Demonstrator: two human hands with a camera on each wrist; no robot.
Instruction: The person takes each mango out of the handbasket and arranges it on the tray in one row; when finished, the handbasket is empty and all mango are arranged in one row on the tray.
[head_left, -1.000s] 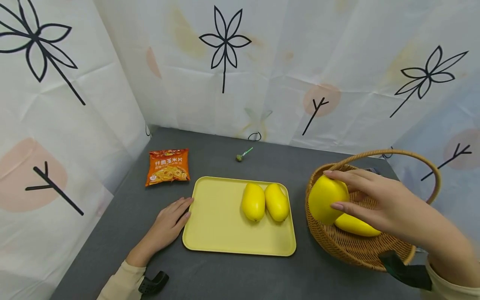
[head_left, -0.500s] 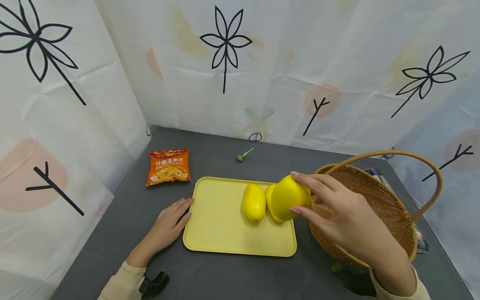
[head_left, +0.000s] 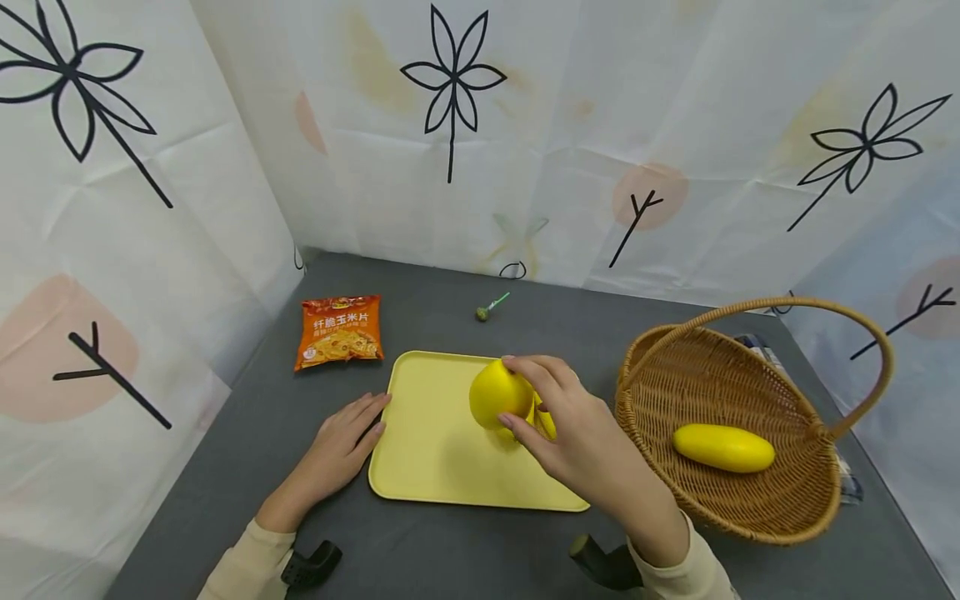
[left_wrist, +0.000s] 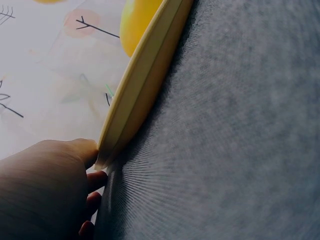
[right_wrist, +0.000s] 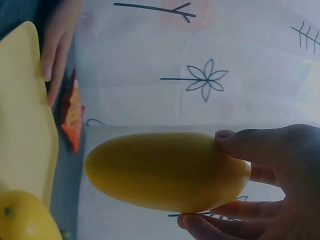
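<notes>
In the head view my right hand (head_left: pixel 577 429) grips a yellow mango (head_left: pixel 497 393) between thumb and fingers, above the yellow tray (head_left: pixel 427 454). The right wrist view has this mango (right_wrist: pixel 165 170) lengthwise, raised off the tray. Behind it, other mangoes (head_left: pixel 547 423) on the tray are mostly hidden by the hand. My left hand (head_left: pixel 341 446) lies at the tray's left edge, fingertips on the rim. In the left wrist view that hand (left_wrist: pixel 50 175) touches the tray's rim (left_wrist: pixel 135 95). One more mango (head_left: pixel 723 447) lies in the wicker basket (head_left: pixel 787 508).
An orange snack bag (head_left: pixel 340 331) lies at the back left of the grey table (head_left: pixel 450 554). A small green round thing with a thin stem (head_left: pixel 483 313) is behind the tray. The basket's tall handle (head_left: pixel 810 304) arches up on the right. Patterned cloth walls enclose the table.
My right hand has carried the mango left, out of the basket and across to above the tray's middle. The left hand stays at the tray's edge.
</notes>
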